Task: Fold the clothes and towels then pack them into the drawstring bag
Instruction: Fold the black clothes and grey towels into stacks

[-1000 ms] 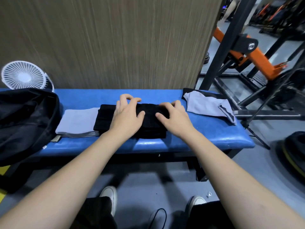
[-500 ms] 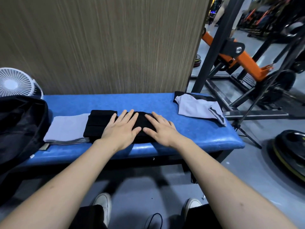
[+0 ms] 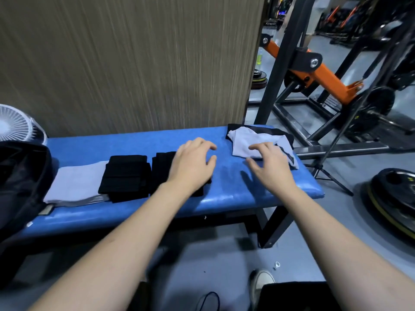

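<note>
While both hands hover empty, left hand point(image 3: 193, 162) loose-fingered over the black stack point(image 3: 125, 176), right hand point(image 3: 269, 162) spread above the grey shirt point(image 3: 244, 142) at center right of the blue worktop point(image 3: 235, 194), the shirt looks soft, light, floppy; best pinched at two corners.

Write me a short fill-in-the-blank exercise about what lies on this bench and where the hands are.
1. The folded clothes lie on a padded bench whose colour is ____.
2. Beside the pale grey folded towel lie two folded items coloured ____.
3. The right hand reaches over the unfolded grey-and-black garment at the bench's ____ end.
4. The left hand holds ____.

Missing words: blue; black; right; nothing
</note>
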Tool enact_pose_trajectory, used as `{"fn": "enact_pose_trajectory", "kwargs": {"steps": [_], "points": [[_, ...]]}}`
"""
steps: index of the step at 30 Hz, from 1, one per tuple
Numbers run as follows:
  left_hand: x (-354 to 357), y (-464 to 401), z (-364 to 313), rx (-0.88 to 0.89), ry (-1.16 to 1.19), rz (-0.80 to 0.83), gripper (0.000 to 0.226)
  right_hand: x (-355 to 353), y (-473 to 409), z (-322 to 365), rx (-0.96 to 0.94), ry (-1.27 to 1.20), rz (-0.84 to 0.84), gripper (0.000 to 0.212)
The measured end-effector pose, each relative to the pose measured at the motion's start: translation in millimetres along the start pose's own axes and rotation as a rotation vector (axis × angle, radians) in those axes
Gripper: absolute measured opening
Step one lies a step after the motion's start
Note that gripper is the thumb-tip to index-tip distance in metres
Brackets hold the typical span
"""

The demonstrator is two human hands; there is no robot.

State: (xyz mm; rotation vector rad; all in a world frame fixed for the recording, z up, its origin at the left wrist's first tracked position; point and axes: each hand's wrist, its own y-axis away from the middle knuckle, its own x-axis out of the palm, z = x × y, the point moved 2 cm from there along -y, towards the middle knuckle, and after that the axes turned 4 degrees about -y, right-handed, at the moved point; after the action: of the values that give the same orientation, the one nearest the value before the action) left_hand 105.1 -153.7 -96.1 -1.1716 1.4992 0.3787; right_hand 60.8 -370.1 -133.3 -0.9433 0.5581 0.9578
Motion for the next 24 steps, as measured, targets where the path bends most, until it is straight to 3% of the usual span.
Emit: {"fn": "enact_pose_trajectory", "kwargs": {"steps": [6,10,14,20,24], "points": [[48,-43,-57,-0.043,0.204,0.113,0.029,-41,5,-54,0.031,0.110,-0.187,0.042],[87,-69,-68,-0.177,0.195,0.236,0.034,-47,8,-77,0.184,0.117,-0.141,0.056],[115,-82,-65,-0.266,0.106,0.341,0.039,-44,6,-91,0.254,0.076,-0.100,0.055],[131,-93,-58,-0.334,0.183,0.225,0.025,-37,4,-100,0.347,-0.046,-0.088,0.037],[125,-84,-64,-0.365,0.353,0.153,0.015,-44,5,-99,0.400,-0.148,-0.176,0.025]]}}
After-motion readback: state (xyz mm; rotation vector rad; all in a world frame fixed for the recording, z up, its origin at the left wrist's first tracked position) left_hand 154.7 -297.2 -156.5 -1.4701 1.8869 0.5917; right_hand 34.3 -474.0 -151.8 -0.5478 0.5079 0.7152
